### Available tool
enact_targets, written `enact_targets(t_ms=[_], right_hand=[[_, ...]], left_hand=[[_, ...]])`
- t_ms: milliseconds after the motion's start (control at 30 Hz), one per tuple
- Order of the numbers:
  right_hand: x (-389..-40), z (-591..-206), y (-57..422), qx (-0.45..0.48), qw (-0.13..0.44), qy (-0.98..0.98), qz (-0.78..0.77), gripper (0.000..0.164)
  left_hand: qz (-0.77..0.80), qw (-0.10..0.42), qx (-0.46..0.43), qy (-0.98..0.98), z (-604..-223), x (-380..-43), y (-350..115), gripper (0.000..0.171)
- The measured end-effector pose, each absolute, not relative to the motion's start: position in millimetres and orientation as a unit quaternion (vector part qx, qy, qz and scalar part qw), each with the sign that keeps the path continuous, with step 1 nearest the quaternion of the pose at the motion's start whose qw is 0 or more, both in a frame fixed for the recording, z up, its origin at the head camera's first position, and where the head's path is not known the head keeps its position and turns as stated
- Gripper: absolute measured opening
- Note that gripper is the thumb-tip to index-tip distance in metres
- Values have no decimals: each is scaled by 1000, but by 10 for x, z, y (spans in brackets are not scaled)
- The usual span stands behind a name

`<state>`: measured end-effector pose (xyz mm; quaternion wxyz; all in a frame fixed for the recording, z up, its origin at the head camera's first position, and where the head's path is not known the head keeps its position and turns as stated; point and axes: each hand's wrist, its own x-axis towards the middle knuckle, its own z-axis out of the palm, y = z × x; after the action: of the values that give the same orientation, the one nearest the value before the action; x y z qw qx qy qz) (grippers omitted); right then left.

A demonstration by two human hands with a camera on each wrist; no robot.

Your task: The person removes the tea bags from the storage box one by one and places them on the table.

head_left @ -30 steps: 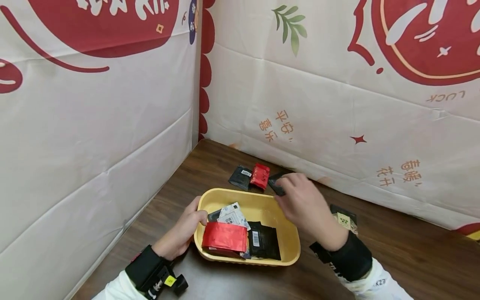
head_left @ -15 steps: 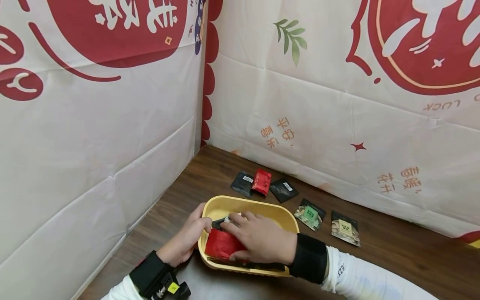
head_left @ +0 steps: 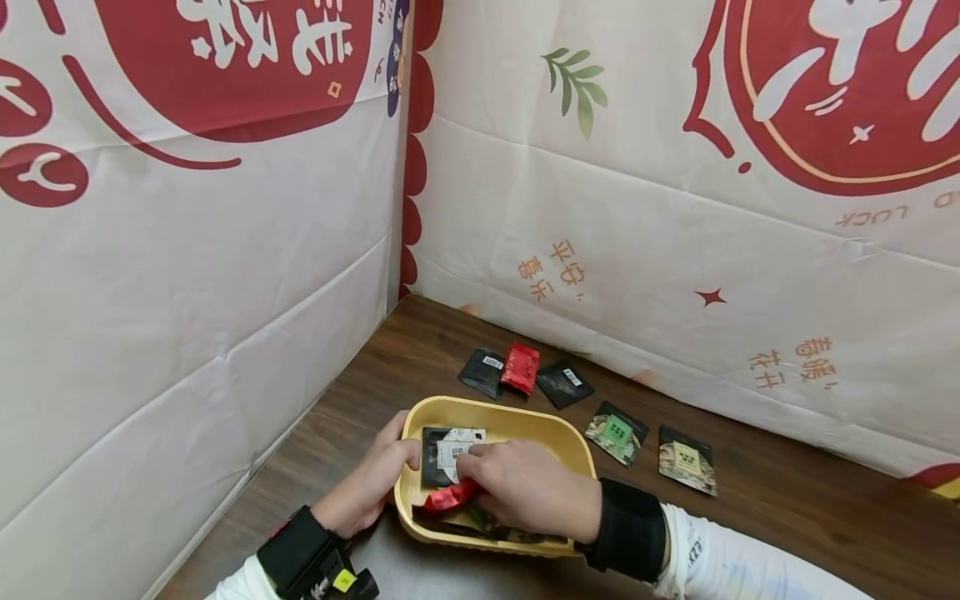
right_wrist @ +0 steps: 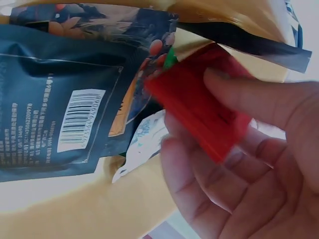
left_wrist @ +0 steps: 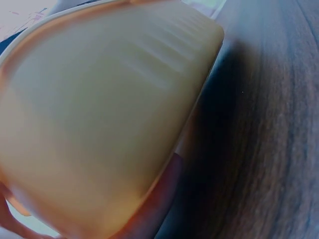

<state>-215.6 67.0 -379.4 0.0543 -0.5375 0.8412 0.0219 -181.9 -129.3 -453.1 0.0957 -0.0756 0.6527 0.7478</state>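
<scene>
My left hand (head_left: 372, 483) grips the left end of a yellow plastic basket (head_left: 573, 450), thumb over the rim and fingers outside. In the left wrist view the basket's outer wall (left_wrist: 99, 109) fills most of the picture. Inside the basket, my right hand (head_left: 528, 487) pinches a red sachet (right_wrist: 199, 99) between thumb and fingers. Beside it in the right wrist view lie a black sachet with a barcode (right_wrist: 55, 107), a patterned packet behind it, and a white packet (right_wrist: 144, 142). A black-and-white sachet (head_left: 442, 458) shows at the basket's left end.
Along the back of the brown table (head_left: 360, 392) lie a black sachet (head_left: 482, 372), a red sachet (head_left: 521, 367) and another black one (head_left: 565, 384). Further right are a green-labelled packet (head_left: 617, 432) and a yellow-labelled packet (head_left: 687, 459). White printed cloth walls (head_left: 300, 333) stand close behind.
My right hand has come from the table's back into the basket and taken hold of the red sachet, lifting it off the black-and-white one. The green-labelled packet is now uncovered. My left hand keeps its grip.
</scene>
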Motion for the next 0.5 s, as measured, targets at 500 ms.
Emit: enact_targets(t_ms=[500], right_hand=[[-2015, -3662, 602, -571, 22, 820, -17, 10]], left_hand=[[756, 97, -59, 645, -4547, -1813, -1296, 65]])
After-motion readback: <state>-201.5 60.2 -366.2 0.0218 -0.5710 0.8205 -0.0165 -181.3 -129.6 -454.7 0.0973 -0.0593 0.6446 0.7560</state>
